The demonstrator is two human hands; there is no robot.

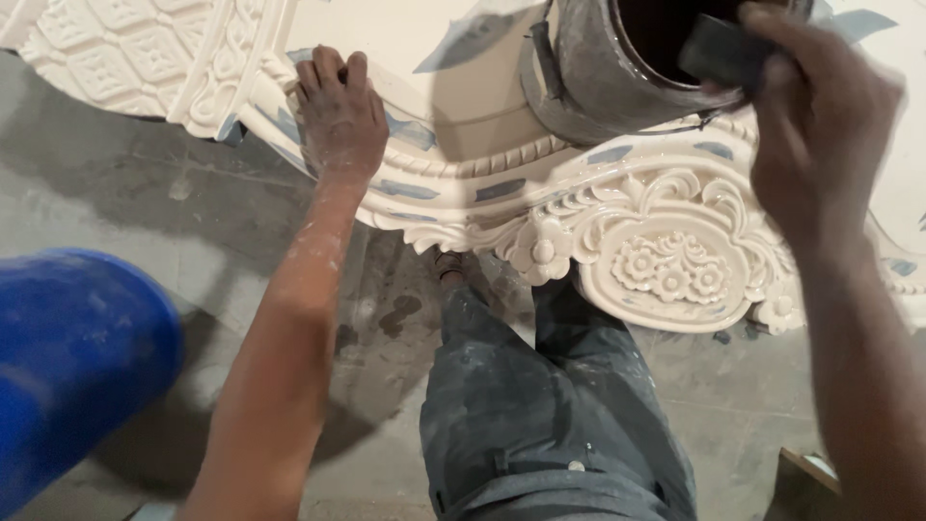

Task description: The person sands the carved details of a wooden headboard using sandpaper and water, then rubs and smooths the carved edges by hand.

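Observation:
A cream carved panel with raised flowers and scrolls lies flat in front of me, with grey-blue patches along its moulded edge. My left hand rests palm down on that edge, its fingers together and dusted with white. My right hand is shut on a small dark flat piece, holding it at the rim of a grey bucket that stands on the panel. The bucket's inside is dark and I cannot see what it holds.
A blue drum stands at the left on the stained concrete floor. My legs in dusty dark trousers are under the panel's edge. A dark box corner shows at the lower right.

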